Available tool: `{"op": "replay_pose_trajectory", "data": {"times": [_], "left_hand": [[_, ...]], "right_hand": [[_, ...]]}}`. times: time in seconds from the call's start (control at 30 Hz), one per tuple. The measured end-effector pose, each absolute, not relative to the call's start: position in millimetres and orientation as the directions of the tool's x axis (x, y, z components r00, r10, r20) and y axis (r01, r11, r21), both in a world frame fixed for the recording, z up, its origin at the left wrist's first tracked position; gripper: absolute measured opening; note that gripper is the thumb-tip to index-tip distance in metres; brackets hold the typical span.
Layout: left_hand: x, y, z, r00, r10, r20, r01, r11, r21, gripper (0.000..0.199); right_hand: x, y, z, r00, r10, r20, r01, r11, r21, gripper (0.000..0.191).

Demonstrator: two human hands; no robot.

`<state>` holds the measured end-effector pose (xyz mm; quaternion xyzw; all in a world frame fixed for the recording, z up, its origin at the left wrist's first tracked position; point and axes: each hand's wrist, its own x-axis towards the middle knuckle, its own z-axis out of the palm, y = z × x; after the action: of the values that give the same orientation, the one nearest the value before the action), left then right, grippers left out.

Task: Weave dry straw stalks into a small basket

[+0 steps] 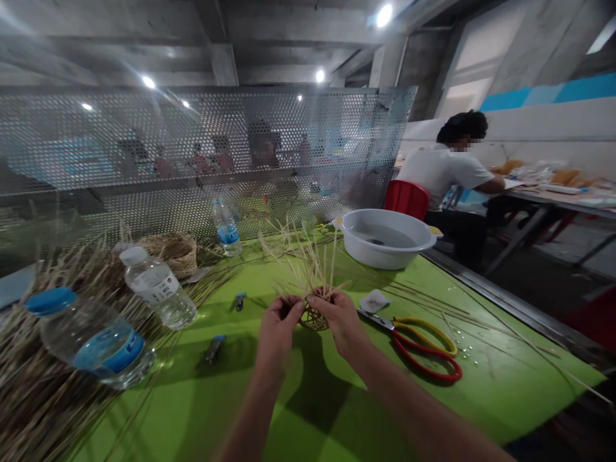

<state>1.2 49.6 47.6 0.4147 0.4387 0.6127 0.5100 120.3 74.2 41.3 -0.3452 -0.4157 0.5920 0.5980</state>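
Between my two hands is a small, partly woven basket of pale straw-like strips. Long loose strips fan upward from its rim. My left hand pinches the near left side of the rim, thumb on top. From the right, my right hand grips the rim, with its thumb close to the left thumb. The fingertips behind the weave are partly hidden. To the right of my right hand lie scissors with one yellow and one red handle loop.
A white basin of water stands at the back right. Plastic bottles, a finished-looking woven basket and a heap of dry stalks fill the left. Two small clips lie nearer. Beyond the green table, a person sits at right.
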Motion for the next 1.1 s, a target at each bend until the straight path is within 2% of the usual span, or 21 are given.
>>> {"op": "replay_pose_trajectory", "data": {"times": [0.47, 0.8, 1.1], "left_hand": [[7, 54, 35, -0.237, 0.971, 0.018, -0.362, -0.106, 0.926, 0.021], [10, 52, 38, -0.295, 0.946, -0.135, -0.542, -0.049, 0.839, 0.027], [9, 51, 47, -0.268, 0.936, -0.229, -0.607, 0.02, 0.794, 0.025]], "right_hand": [[117, 75, 35, -0.013, 0.993, 0.12, -0.434, 0.102, -0.895, 0.019], [119, 75, 34, -0.128, 0.978, 0.164, -0.424, 0.095, -0.901, 0.017], [123, 73, 38, -0.215, 0.965, 0.148, -0.398, 0.052, -0.916, 0.021]]}}
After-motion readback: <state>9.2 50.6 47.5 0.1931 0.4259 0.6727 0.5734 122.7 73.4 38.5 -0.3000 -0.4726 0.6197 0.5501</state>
